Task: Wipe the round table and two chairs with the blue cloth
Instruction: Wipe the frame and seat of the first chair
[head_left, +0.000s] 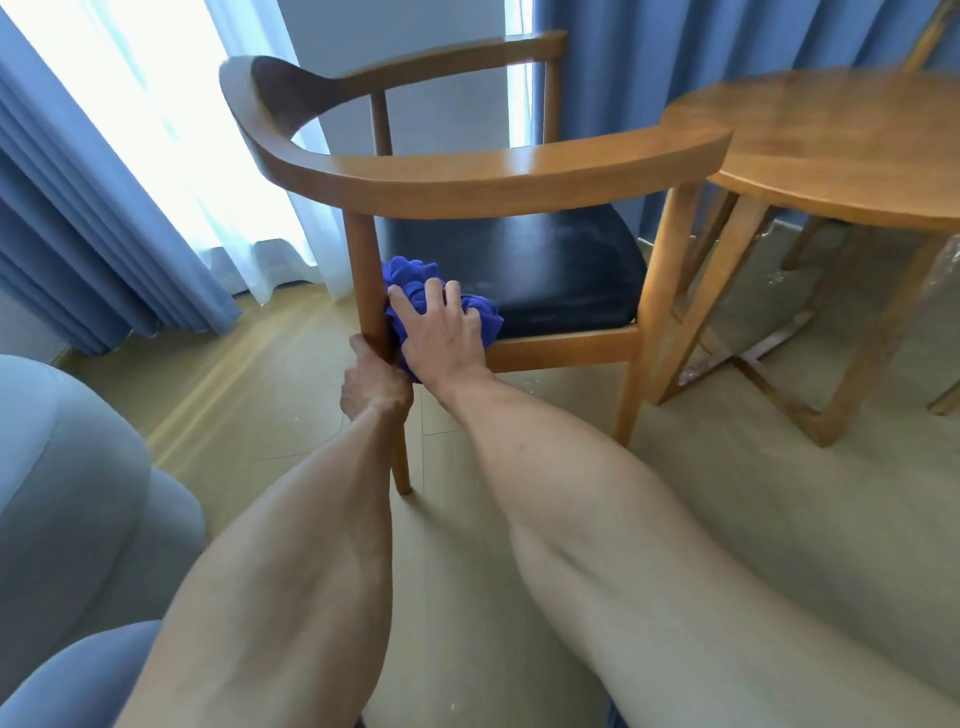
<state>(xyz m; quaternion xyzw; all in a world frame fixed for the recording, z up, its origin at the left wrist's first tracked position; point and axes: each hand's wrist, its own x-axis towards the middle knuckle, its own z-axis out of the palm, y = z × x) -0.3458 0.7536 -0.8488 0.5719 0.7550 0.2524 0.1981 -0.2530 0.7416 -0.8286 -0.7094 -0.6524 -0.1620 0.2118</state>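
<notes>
A wooden armchair (488, 176) with a curved backrest and a black padded seat (540, 265) stands in front of me, its back toward me. My right hand (441, 332) presses a bunched blue cloth (410, 280) onto the near left corner of the seat, fingers spread over it. My left hand (374, 384) is wrapped around the chair's rear left leg (363, 270) just below the seat rail. The round wooden table (841, 140) stands at the right, its top partly behind the chair's arm. Part of a second chair's wood (930, 36) shows at the top right.
Blue curtains (72, 208) and a bright sheer window panel fill the background. A light blue-grey upholstered seat (67, 493) sits at the lower left. The table's crossed wooden base (779, 384) stands on the pale wood floor to the right.
</notes>
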